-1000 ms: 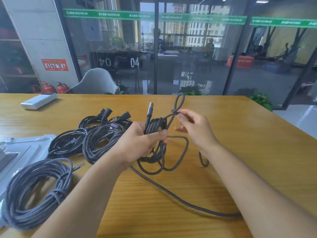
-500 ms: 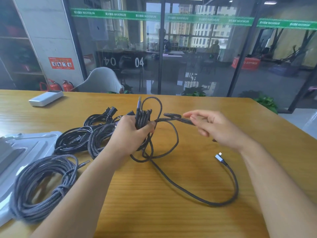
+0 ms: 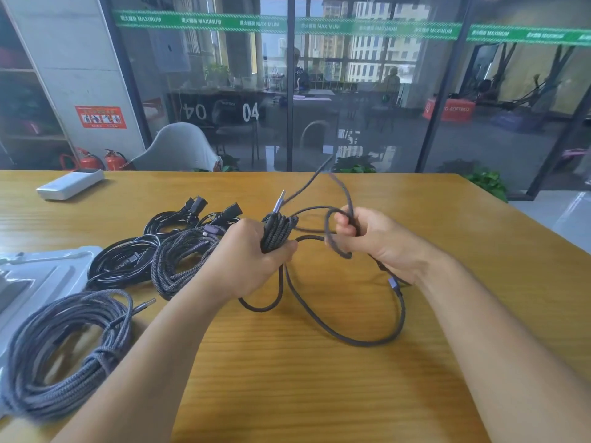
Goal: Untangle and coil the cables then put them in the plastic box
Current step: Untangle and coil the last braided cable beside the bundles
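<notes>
My left hand (image 3: 252, 260) grips a bundle of coiled grey braided cable (image 3: 277, 233) above the wooden table (image 3: 319, 394), and a silver plug sticks up out of the bundle. My right hand (image 3: 377, 241) holds a loose loop of the same cable, fingers curled round it. The cable's free tail (image 3: 367, 340) hangs in a wide loop onto the table and ends in a plug near my right wrist. A finished grey coil (image 3: 60, 353) lies at the near left, partly on the clear plastic box lid (image 3: 35, 270).
Two more cable piles lie left of my hands: a black power cable coil (image 3: 124, 263) and a grey braided coil (image 3: 182, 260). A white power bank (image 3: 70, 183) sits at the far left. A glass wall stands beyond the table's far edge.
My right hand has come back toward the bundle and now grips a loop of cable. The loose tail has shifted on the table. My left hand keeps its grip.
</notes>
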Demonstrator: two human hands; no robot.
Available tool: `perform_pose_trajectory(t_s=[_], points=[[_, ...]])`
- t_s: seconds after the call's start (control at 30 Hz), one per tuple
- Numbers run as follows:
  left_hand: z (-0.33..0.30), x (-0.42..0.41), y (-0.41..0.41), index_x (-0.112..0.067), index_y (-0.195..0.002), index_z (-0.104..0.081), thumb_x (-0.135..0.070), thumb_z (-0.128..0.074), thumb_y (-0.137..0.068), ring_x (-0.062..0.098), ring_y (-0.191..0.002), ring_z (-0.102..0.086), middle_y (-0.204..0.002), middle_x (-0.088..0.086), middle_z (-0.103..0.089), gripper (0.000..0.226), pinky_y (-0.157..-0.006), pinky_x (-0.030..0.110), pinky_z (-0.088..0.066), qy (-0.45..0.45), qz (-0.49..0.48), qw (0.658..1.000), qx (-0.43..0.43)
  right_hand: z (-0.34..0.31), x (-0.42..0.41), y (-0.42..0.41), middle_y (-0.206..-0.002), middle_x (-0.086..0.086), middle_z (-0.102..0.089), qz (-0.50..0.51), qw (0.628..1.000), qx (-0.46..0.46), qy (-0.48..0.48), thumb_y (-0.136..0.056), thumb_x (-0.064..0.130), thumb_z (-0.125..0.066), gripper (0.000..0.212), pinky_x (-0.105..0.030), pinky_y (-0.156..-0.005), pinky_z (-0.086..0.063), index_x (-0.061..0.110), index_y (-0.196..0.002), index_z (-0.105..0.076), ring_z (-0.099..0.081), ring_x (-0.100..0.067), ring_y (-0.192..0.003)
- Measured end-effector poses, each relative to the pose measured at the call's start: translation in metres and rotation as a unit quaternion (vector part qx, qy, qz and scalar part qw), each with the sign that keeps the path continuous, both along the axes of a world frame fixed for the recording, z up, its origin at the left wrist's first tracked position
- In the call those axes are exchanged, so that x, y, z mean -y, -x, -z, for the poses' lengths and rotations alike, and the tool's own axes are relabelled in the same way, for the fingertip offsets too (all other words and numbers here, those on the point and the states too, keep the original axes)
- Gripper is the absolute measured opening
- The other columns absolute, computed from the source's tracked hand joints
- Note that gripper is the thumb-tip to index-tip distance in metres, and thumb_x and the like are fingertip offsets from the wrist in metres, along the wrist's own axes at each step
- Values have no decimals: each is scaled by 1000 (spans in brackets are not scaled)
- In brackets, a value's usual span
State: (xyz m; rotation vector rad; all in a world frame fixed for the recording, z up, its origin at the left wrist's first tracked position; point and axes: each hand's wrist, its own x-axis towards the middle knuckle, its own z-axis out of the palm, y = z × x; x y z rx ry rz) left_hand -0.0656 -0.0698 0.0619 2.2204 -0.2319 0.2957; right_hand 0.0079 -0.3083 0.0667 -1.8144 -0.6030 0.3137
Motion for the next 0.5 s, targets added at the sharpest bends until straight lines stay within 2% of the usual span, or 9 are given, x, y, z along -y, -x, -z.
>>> perform_pose_trajectory(t_s=[0.07,0.13,0.23,0.27,0.37,0.43,0.5], points=[[-2,-2,1,-6,-74,-68,-25,-68,-100,14,-43,-38,-51,0,-46,32,-44,22,-32,28,-15,999,-5,0,4,-4,-82,10,-40,4,996,27,-82,-68,27,-93,52,-38,-95,-52,22,-95,-48,-46,-14,-83],[-3,-6,0,-6,-72,-67,-24,-67,-100,12,-40,-37,-47,-2,-45,33,-41,21,-32,75,-57,995,-16,-3,12,-6,-85,10,-43,6,985,56,-160,-69,22,-95,48,-30,-90,-47,27,-97,-56,-43,-11,-82],[-6,-14,-2,-10,-70,-67,-26,-68,-99,9,-37,-38,-43,-6,-45,33,-43,24,-35,129,-127,983,-21,-6,29,-11,-93,5,-57,-28,965,50,-254,-83,27,-85,27,-34,-100,-39,24,-105,-69,-51,-13,-91],[-7,-17,-3,-10,-71,-68,-27,-68,-99,10,-39,-38,-45,-7,-45,33,-47,27,-35,143,-137,980,-19,-6,34,-13,-96,3,-60,-34,963,31,-267,-84,36,-83,30,-37,-103,-37,20,-107,-72,-51,-16,-94],[-7,-20,-4,-6,-73,-69,-27,-67,-98,13,-41,-36,-47,-6,-44,32,-51,29,-34,168,-150,974,-7,-3,39,-16,-102,5,-68,7,974,27,-225,-81,63,-79,47,-40,-107,-37,23,-104,-78,-55,-17,-102],[-6,-19,-4,-5,-75,-69,-27,-67,-98,14,-42,-37,-47,-6,-44,32,-49,28,-35,168,-156,973,3,4,40,-20,-118,12,-71,64,985,58,-147,-88,66,-67,44,-40,-117,-33,29,-108,-80,-57,-11,-120],[-5,-16,-4,-5,-77,-71,-27,-68,-99,15,-44,-37,-48,-4,-45,32,-44,26,-36,168,-160,973,12,9,37,-21,-139,18,-64,115,991,62,-39,-96,65,-49,45,-42,-125,-28,39,-123,-74,-47,-6,-140]])
